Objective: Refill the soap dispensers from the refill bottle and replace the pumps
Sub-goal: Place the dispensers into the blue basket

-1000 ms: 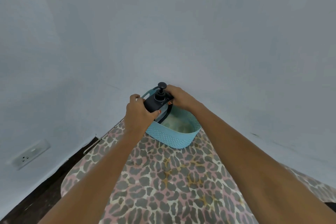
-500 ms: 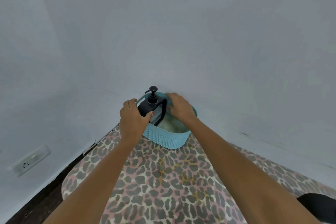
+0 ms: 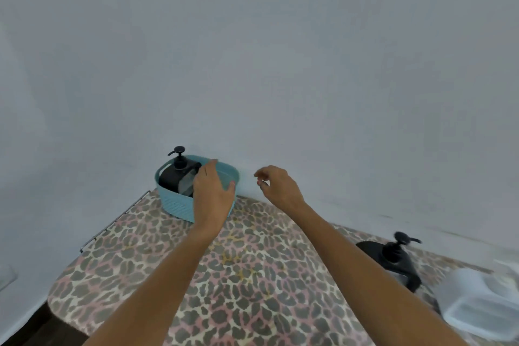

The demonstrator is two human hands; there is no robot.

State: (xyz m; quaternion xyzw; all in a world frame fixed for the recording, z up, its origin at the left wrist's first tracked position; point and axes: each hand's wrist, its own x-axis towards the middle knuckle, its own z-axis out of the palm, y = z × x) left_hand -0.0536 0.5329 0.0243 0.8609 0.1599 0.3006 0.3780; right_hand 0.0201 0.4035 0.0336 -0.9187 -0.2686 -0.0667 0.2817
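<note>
A black soap dispenser (image 3: 174,178) with its pump on stands upright in the left end of a teal basket (image 3: 174,205) at the far side of the table, against the wall. My left hand (image 3: 212,194) hovers open over the basket's right half, holding nothing. To the right of the basket, my right hand (image 3: 276,185) hangs in the air with fingers loosely curled and empty. A second black dispenser (image 3: 396,261) with a pump sits at the right, partly hidden by my right forearm.
The table carries a leopard-print cover (image 3: 224,275). A clear plastic container (image 3: 477,306) lies at the right edge beside the second dispenser. A metal rack edge (image 3: 115,220) runs along the table's left side. The wall (image 3: 252,64) stands right behind the basket.
Both hands held the dispenser over the basket, lowered it in, and have now let go. My right hand has pulled away to the right, and the view has swung to show the second dispenser.
</note>
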